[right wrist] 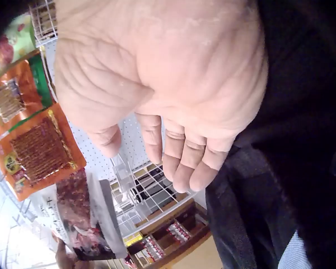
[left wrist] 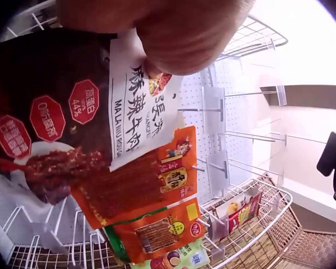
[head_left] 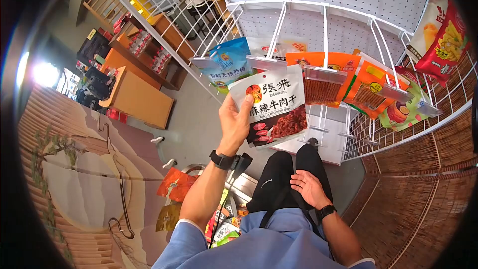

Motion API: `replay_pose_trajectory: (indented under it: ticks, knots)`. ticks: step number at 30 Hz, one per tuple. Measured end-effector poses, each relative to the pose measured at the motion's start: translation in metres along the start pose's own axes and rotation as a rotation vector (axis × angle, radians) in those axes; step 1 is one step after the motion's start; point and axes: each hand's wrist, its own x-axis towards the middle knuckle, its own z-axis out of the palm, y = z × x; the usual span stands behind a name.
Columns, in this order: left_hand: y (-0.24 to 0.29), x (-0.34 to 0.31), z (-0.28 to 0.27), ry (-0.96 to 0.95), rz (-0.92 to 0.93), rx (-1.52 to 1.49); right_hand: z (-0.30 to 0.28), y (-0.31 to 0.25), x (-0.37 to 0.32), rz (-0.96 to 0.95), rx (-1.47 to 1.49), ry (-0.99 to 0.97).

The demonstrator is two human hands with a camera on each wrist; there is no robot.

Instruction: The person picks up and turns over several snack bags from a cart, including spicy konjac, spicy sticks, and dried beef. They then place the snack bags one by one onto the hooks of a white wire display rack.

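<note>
My left hand (head_left: 234, 124) pinches the left edge of a white and black beef jerky bag (head_left: 278, 119), thumb across its front. The bag is upright before the rack, its printed front turned toward me and its hang hole at the top. In the left wrist view, the thumb presses on the white part of the bag (left wrist: 123, 106). A blue prune bag (head_left: 229, 62) hangs just behind it on the left, and an orange snack bag (head_left: 326, 77) on the right. My right hand (head_left: 309, 189) hangs loosely in front of my thigh, fingers relaxed, holding nothing.
Further along the white wire rack (head_left: 328, 7) hang another orange bag (head_left: 368, 89), a green bag (head_left: 406, 107) and a red bag (head_left: 443, 45). Clear price-tag holders (head_left: 323, 73) tip the hooks. Several snack packets (head_left: 224, 224) lie low beside my left side. A woven screen (head_left: 423, 199) stands at right.
</note>
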Motion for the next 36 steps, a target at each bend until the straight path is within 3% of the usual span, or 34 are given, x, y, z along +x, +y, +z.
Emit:
replay_pose_trajectory:
  ticks: [8, 13, 36]
  knots:
    - [0.012, 0.036, 0.02, -0.098, 0.03, 0.008, -0.003, 0.001, 0.0, -0.018, -0.007, -0.004]
    - [0.019, 0.046, 0.025, -0.081, 0.048, 0.11, 0.0, -0.002, -0.001, 0.001, -0.006, 0.018]
    - [0.004, 0.049, 0.014, -0.025, -0.044, -0.036, 0.0, -0.004, -0.002, -0.002, 0.017, -0.004]
